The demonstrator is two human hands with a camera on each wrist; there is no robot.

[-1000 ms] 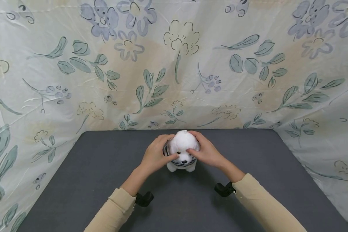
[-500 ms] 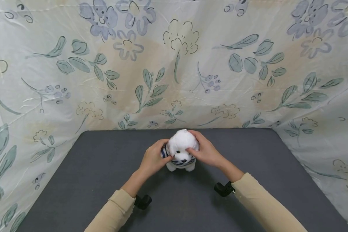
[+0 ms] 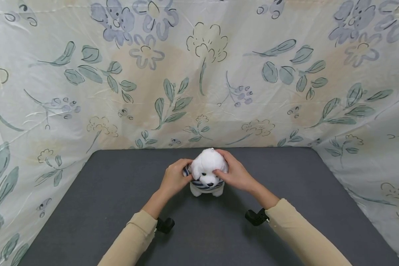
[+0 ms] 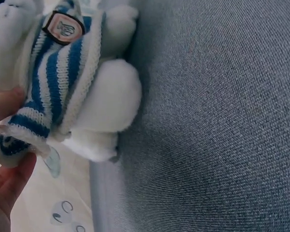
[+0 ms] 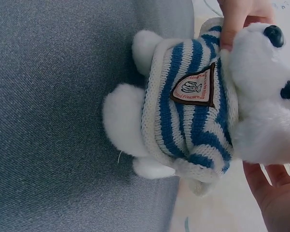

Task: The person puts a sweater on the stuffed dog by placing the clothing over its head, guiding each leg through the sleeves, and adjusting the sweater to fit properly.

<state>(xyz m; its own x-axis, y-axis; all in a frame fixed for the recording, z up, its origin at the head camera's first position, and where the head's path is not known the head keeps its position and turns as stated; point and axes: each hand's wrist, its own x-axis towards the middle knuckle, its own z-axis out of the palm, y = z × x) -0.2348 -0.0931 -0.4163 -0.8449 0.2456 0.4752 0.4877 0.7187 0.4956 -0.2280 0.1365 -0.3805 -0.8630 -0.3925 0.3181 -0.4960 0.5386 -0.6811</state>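
A white plush dog (image 3: 208, 162) stands on the grey table, facing me. It wears a blue-and-white striped knit sweater (image 5: 176, 96) with a shield-shaped patch (image 5: 197, 88) on the chest. My left hand (image 3: 176, 179) pinches the sweater's sleeve (image 4: 31, 123) on the toy's left-hand side, thumb in front and fingers behind. On the other side, my right hand (image 3: 236, 173) holds the head, its thumb across the face near one eye and its fingers behind. In the right wrist view, the opposite sleeve (image 5: 200, 164) hangs free.
The dark grey tabletop (image 3: 119, 192) spreads around the toy. Behind it and at both sides hangs a floral cloth (image 3: 206, 111). Each wrist carries a black camera mount, one on the left (image 3: 165, 225) and one on the right (image 3: 256, 217).
My left hand has come off the plush dog's face and slid outward to its sleeve, so more of the face shows. My right hand and the toy have hardly moved.
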